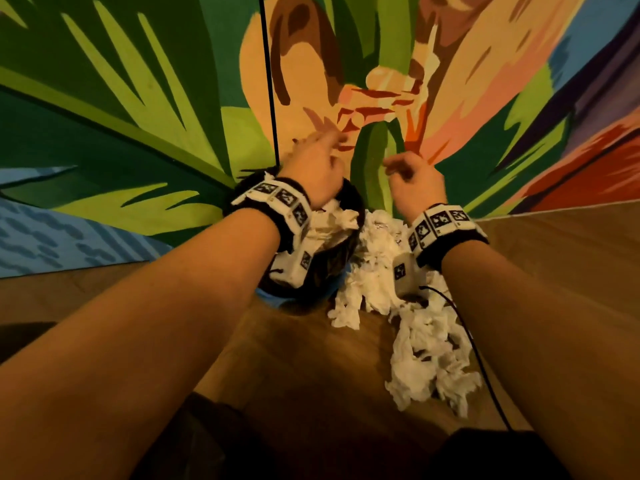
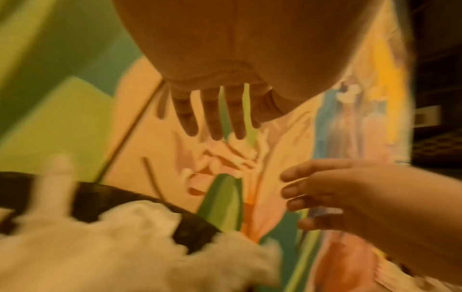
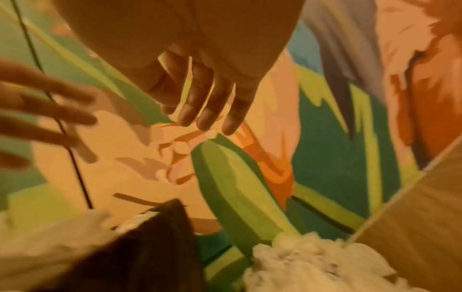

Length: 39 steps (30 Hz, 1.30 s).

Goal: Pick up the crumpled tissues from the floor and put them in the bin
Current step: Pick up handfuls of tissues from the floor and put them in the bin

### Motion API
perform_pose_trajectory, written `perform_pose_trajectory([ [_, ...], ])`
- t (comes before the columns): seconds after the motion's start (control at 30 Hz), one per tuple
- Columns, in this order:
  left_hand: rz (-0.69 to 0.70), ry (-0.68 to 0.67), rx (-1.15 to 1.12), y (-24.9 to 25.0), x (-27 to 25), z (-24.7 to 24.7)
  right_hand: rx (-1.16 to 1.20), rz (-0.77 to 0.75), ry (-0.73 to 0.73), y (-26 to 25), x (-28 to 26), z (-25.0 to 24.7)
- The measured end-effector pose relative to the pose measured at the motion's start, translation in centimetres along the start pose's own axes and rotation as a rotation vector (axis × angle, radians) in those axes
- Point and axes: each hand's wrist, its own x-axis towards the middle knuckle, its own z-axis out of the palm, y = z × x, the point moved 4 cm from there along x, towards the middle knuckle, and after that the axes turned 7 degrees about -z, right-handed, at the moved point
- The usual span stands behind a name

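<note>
Both hands hang above the bin (image 1: 356, 209), left hand (image 1: 317, 168) and right hand (image 1: 414, 183), each grip loose and empty. The bin looks full, and more tissues (image 1: 426, 351) lie on the floor (image 1: 554, 271) just beside it. Press the contents down first, I'd judge, then gather the nearest clump whole.

left hand (image 2: 217, 110) spread, tissues (image 2: 120, 247) below

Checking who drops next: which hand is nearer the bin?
Left. The left hand hovers over the bin; the right hand is off to its right, above floor tissues.
</note>
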Motion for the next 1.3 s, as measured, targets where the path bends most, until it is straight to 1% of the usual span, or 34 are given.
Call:
perform_pose_trajectory([
  [0.07, 0.170, -0.082, -0.075, 4.2, -1.5, 1.8, -0.067, 0.059, 0.035, 2.4, -1.3, -1.9],
  [0.13, 0.297, -0.193, -0.059, 7.2, -3.5, 4.4, -0.191, 0.094, -0.022, 5.0, -3.1, -3.0],
  [0.2, 0.363, -0.302, 0.025, 8.9, -5.3, 7.5, -0.300, 0.152, -0.119, 8.0, -5.6, -3.9],
  [0.23, 0.354, -0.350, 0.048, 9.0, -6.2, 9.1, -0.333, 0.201, -0.163, 9.5, -7.0, -4.3],
  [0.3, 0.234, -0.439, 0.014, 7.7, -7.7, 12.3, -0.373, 0.294, -0.255, 12.0, -9.9, -4.7],
  [0.37, 0.058, -0.533, -0.038, 5.5, -9.5, 15.6, -0.423, 0.380, -0.365, 14.2, -12.5, -5.1],
  [0.43, -0.053, -0.637, -0.021, 3.4, -11.7, 18.7, -0.451, 0.461, -0.469, 15.9, -15.0, -5.3],
  [0.5, -0.112, -0.727, 0.024, 1.6, -13.6, 21.1, -0.459, 0.543, -0.546, 17.5, -17.2, -5.1],
  [0.6, -0.207, -0.788, 0.008, -0.9, -15.9, 23.8, -0.468, 0.638, -0.664, 19.0, -20.2, -3.8],
  [0.67, -0.243, -0.830, 0.014, -2.0, -17.3, 25.3, -0.473, 0.656, -0.739, 19.7, -22.0, -2.4],
  [0.73, -0.237, -0.896, 0.050, -2.6, -18.4, 26.6, -0.475, 0.665, -0.770, 20.3, -23.7, -0.8],
  [0.8, -0.204, -0.916, 0.080, -2.6, -18.8, 27.2, -0.491, 0.664, -0.796, 20.7, -25.3, 0.5],
  [0.9, -0.206, -0.922, 0.014, -2.2, -18.7, 28.2, -0.515, 0.652, -0.848, 21.5, -26.8, 1.9],
  [1.0, -0.251, -0.942, -0.076, -1.8, -18.9, 29.4, -0.510, 0.665, -0.848, 21.9, -27.6, 2.9],
  [1.13, -0.329, -0.990, -0.168, -1.8, -19.8, 31.0, -0.479, 0.625, -0.847, 22.1, -28.2, 3.7],
  [1.2, -0.384, -0.944, -0.196, -1.9, -19.9, 31.3, -0.437, 0.607, -0.821, 22.0, -27.9, 4.0],
  [1.3, -0.481, -0.760, -0.263, -2.4, -19.1, 30.9, -0.335, 0.634, -0.734, 21.8, -27.5, 3.8],
])
